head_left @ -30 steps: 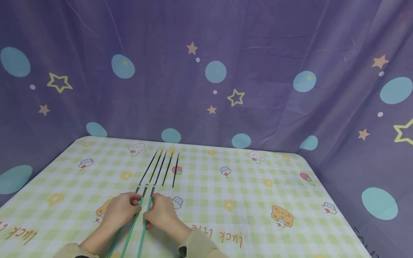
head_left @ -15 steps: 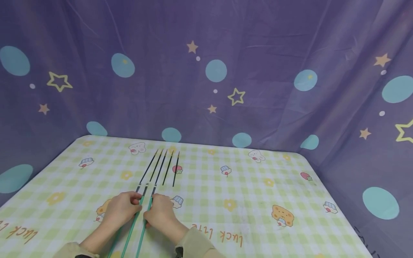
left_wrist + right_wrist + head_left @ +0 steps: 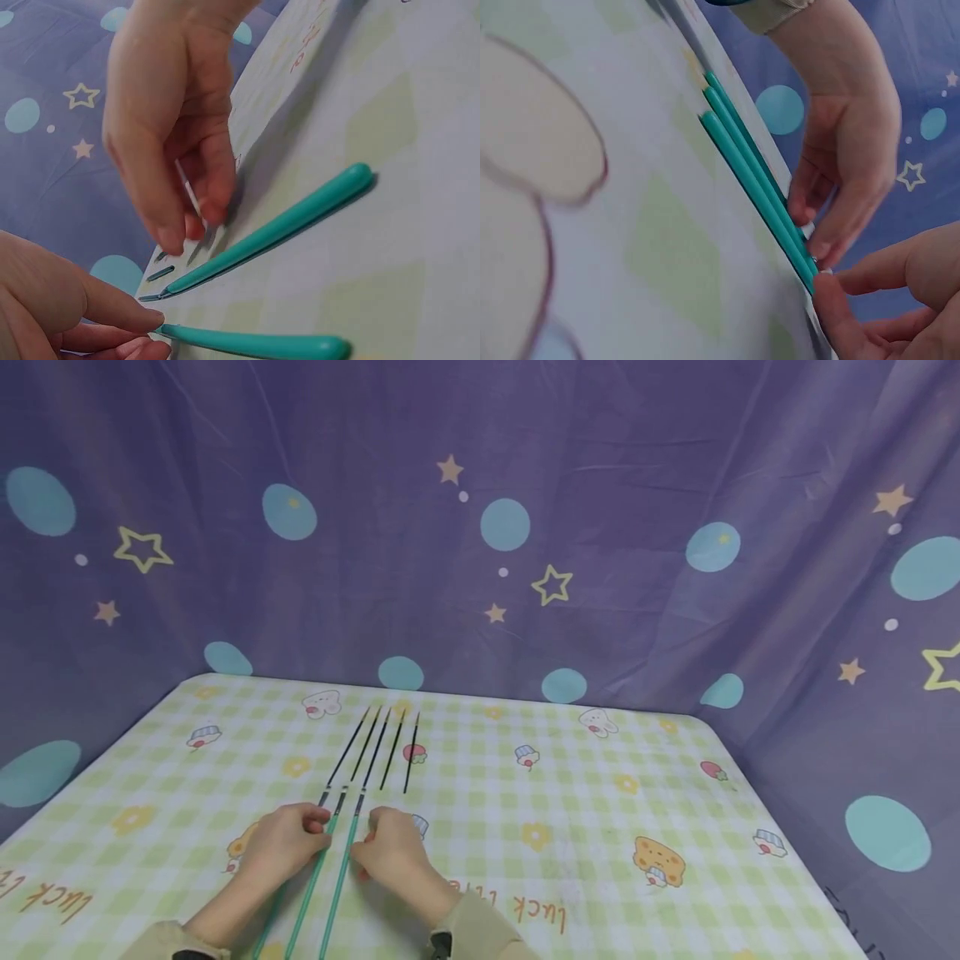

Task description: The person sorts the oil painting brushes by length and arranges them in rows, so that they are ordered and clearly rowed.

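The right hand (image 3: 390,852) has slid a touch to the right since a moment ago, and the teal-handled brush (image 3: 341,877) beside it now lies a little further from its neighbour, so the gap between the two near handles has widened. The left hand (image 3: 283,843) sits where it was.

Nearest the camera, two beige sleeves (image 3: 468,935) come in at the bottom edge, wrists angled inward over the checked tablecloth (image 3: 600,827). The left hand lies knuckles-up with fingers curled, its fingertips (image 3: 127,319) pinched on the neck of the left teal brush (image 3: 303,893), right where the teal handle meets the metal ferrule. The right hand is also knuckles-up with fingers bent downward; the left wrist view shows its fingertips (image 3: 199,217) pressing down at the ferrule of the teal-handled brush, touching it rather than wrapped round it. The right wrist view shows three teal handles (image 3: 754,187) lying close together, running toward both hands.

Beyond the hands, the dark brush ends (image 3: 371,752) fan out across the cloth, five thin lines side by side, spreading slightly toward the far edge. Behind the table hangs a purple backdrop (image 3: 480,527) with stars and blue dots.
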`<act>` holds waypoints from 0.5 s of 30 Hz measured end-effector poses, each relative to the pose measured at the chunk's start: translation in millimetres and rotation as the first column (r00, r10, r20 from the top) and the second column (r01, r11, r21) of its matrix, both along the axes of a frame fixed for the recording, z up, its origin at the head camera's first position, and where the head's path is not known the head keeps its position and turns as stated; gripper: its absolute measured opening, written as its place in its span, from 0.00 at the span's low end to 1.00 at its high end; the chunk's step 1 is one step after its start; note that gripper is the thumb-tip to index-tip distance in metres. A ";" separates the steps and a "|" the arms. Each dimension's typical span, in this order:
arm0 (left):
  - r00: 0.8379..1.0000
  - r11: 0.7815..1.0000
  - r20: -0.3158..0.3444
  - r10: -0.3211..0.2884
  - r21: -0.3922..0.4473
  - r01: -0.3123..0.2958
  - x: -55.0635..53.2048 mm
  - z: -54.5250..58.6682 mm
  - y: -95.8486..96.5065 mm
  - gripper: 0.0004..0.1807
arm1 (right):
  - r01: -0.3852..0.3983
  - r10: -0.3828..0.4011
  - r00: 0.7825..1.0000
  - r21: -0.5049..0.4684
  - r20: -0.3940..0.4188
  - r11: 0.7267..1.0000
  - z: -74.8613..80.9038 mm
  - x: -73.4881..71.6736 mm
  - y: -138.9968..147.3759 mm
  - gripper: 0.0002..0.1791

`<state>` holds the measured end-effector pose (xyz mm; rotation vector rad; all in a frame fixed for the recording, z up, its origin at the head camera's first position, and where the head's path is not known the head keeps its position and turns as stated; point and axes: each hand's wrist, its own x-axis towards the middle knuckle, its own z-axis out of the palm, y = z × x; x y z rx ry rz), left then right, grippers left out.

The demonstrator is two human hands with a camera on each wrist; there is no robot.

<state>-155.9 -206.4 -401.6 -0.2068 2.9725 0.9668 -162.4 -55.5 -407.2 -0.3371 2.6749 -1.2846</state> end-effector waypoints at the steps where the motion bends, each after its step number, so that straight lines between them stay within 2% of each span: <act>1: 1.000 1.000 -0.001 0.002 0.002 -0.002 -0.4 0.0 -0.2 0.16 | 0.003 -0.003 1.000 -0.003 -0.006 1.000 0.1 -0.9 3.7 0.12; 4: 1.000 1.000 -0.017 -0.003 -0.007 0.003 -1.8 1.0 -0.5 0.16 | 0.008 -0.008 1.000 -0.009 -0.026 1.000 0.4 -3.1 15.8 0.19; 9: 0.999 0.999 -0.034 -0.025 -0.033 0.024 -5.0 5.4 5.1 0.16 | 0.015 -0.017 0.998 -0.020 -0.057 1.000 -1.3 -7.4 39.6 0.13; 15: 0.996 0.999 -0.069 -0.048 -0.012 0.047 -10.8 9.8 23.1 0.15 | 0.037 -0.040 0.996 -0.034 -0.077 0.999 -3.5 -14.5 73.2 0.12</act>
